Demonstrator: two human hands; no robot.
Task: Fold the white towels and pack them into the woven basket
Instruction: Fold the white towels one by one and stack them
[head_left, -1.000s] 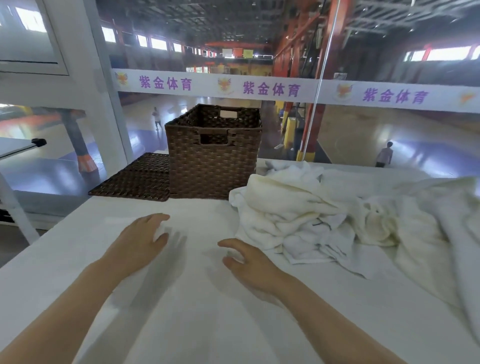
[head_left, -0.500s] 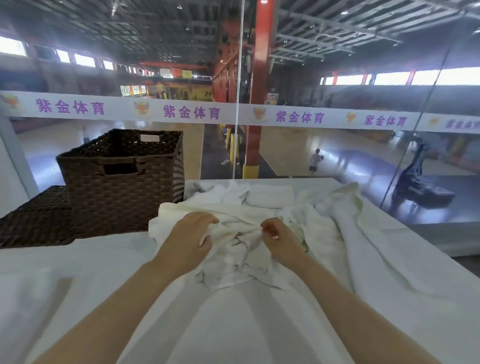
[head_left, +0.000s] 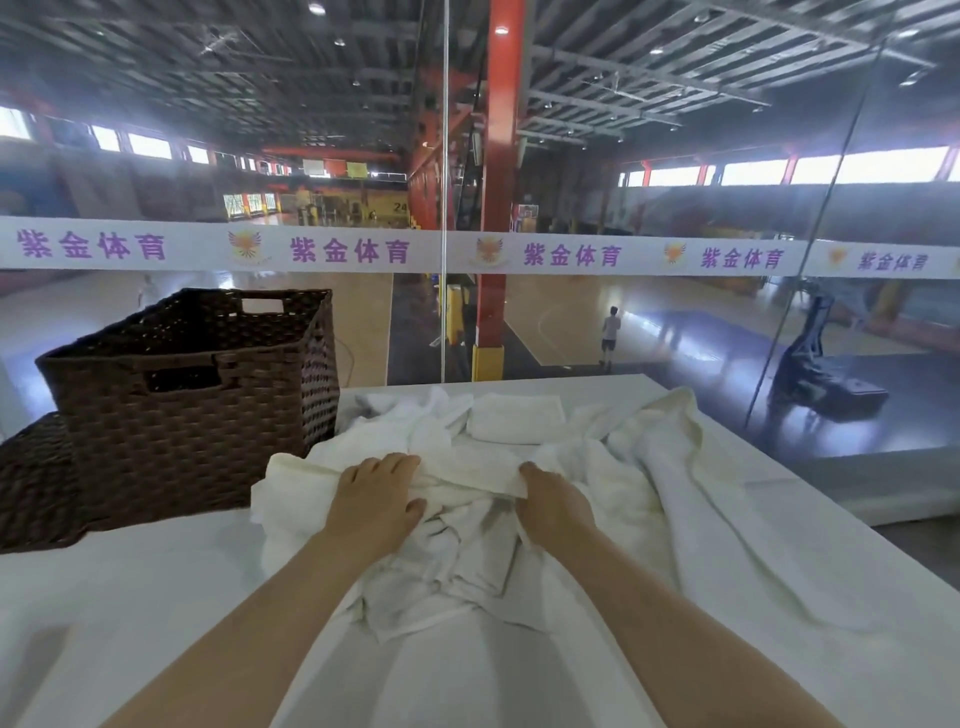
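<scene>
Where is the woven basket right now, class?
In the head view, the woven basket stands on the white table at the left, beside the heap of white towels and ahead of the left hand.

We have one view only, worn on the head and looking forward and slightly down over the table (head_left: 130, 597). Both forearms reach in from the near edge (very close to the lens). The basket (head_left: 192, 410) sits far left, and glass with a sports hall lies beyond.

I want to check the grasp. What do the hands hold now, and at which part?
Both hands grip a crumpled towel in the pile: the left hand on a bunched fold at its left, the right hand pinching an upper edge at its right.
</scene>
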